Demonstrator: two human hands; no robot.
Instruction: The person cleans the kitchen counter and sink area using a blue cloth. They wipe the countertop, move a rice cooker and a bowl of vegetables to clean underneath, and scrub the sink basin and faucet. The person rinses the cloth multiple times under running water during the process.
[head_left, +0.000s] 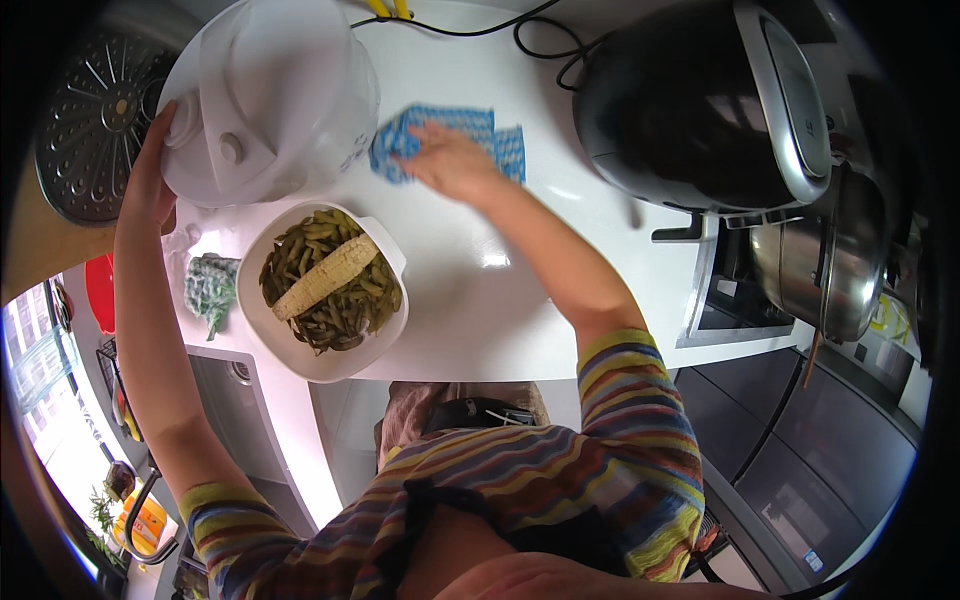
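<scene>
My left hand (154, 180) grips the left side of a white lidded appliance (292, 82), which looks like a rice cooker with a carrying handle and a printed pattern on its body. Its far side and part of my fingers are hidden. Slightly blurred, my right hand (450, 161) bunches a blue-and-white patterned cloth (457, 116) on the white countertop (480, 315), just right of the appliance. Nearer to me, a white bowl (397, 251) holds cooked bean pods (345, 315) with a corn cob (326, 277) lying across them.
A bag of green leaves (211, 289) lies left of the bowl, beside the sink (225, 390). At right stand a black-and-silver countertop appliance (675, 112) and a steel pot (840, 255) by the hob (742, 300). A black cord (465, 34) runs along the back. A perforated metal steamer plate (82, 150) is at far left.
</scene>
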